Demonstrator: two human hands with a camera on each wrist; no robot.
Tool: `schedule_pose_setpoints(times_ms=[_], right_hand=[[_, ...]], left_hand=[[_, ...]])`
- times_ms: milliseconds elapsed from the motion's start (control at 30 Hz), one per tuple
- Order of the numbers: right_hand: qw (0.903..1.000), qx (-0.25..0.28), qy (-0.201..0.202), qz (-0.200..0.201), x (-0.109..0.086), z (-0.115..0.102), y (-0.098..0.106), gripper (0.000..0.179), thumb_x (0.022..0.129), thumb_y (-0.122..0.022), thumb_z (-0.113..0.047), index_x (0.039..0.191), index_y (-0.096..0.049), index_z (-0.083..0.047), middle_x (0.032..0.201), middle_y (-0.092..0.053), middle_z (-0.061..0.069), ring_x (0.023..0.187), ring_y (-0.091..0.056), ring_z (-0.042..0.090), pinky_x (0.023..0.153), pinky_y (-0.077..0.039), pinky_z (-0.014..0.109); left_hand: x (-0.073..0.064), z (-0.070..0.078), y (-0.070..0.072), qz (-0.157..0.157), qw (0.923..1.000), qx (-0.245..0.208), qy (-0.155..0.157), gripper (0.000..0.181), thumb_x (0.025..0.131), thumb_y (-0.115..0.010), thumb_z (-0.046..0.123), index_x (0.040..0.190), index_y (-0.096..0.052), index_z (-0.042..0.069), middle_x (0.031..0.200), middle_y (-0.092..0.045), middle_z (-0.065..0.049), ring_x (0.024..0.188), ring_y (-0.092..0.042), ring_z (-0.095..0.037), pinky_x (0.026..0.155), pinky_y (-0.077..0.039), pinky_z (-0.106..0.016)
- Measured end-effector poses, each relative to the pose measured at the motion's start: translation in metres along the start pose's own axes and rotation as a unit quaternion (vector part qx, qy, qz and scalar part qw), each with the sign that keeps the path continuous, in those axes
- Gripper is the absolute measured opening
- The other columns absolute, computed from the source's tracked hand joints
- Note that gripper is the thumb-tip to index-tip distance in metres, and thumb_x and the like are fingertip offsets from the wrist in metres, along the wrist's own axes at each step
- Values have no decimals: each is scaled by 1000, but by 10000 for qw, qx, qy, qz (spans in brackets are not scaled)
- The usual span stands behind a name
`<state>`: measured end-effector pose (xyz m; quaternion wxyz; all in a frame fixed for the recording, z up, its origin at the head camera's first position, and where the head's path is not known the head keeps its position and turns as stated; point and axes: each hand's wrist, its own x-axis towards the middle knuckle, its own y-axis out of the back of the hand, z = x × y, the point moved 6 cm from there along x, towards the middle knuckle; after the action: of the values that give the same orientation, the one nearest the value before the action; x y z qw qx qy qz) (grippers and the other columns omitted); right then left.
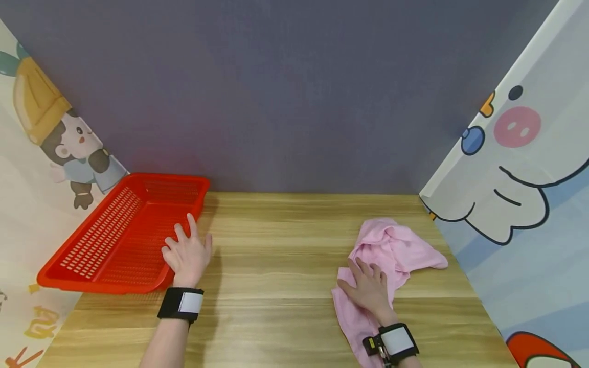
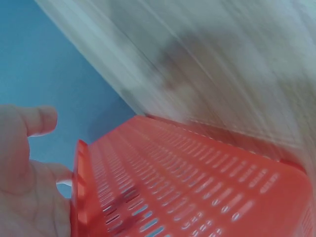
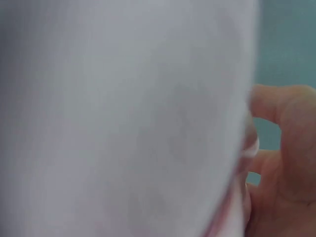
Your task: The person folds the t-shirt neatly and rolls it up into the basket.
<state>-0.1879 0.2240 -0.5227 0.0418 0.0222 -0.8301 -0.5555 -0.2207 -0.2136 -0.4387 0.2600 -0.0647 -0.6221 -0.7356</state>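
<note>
A crumpled pink cloth lies on the right side of the table, one long part trailing toward the front edge. My right hand rests on it with spread, slightly bent fingers. Pale fabric fills most of the right wrist view and hides part of the fingers. At the left stands a red plastic basket with slotted walls. Over its right rim hovers my left hand, fingers spread and holding nothing. The left wrist view shows this hand beside the basket's rim, with the slotted wall below.
The wooden tabletop stretches between the basket and the cloth. A dark grey panel rises behind the table. Printed cartoon walls flank it: a left wall behind the basket and a right wall beyond the cloth.
</note>
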Motion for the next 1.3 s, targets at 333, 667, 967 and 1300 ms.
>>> schedule_pose_setpoints(times_ms=[333, 667, 967, 1300], right_hand=[[9990, 287, 91, -338, 7, -20, -7, 72, 92, -61, -51, 148, -49, -8, 158, -41, 20, 134, -34, 57, 104, -27, 70], [9883, 1453, 33, -458, 14, -53, -11, 60, 97, -56, -39, 148, -49, -7, 149, -54, 18, 132, -38, 53, 107, -30, 68], [9110, 4010, -153, -947, 18, -61, -14, 55, 106, -45, -15, 154, -30, 5, 160, -32, 27, 149, -30, 43, 122, -25, 54], [8921, 4358, -466, 1101, 21, -21, 15, 28, 92, -58, 7, 119, -67, 9, 113, -70, 29, 98, -70, 17, 85, -52, 14]], left_hand=[[-15, 42, -13, -632, 9905, -782, -934, 69, 96, -62, 32, 152, -37, 0, 161, -25, -28, 145, -21, -53, 116, -19, -68], [-96, 130, -44, -2464, 9110, -2337, -2339, 51, 94, -65, 46, 132, -63, 12, 124, -60, -13, 116, -49, -33, 97, -42, -52], [-132, 168, -57, -2984, 8743, -1790, -3383, 65, 81, -70, 64, 127, -66, 18, 117, -63, -3, 113, -56, -25, 95, -47, -46], [-110, 152, -55, -2820, 8712, -1905, -3539, 39, 80, -77, 21, 118, -72, 15, 117, -70, -3, 112, -66, -24, 94, -48, -52]])
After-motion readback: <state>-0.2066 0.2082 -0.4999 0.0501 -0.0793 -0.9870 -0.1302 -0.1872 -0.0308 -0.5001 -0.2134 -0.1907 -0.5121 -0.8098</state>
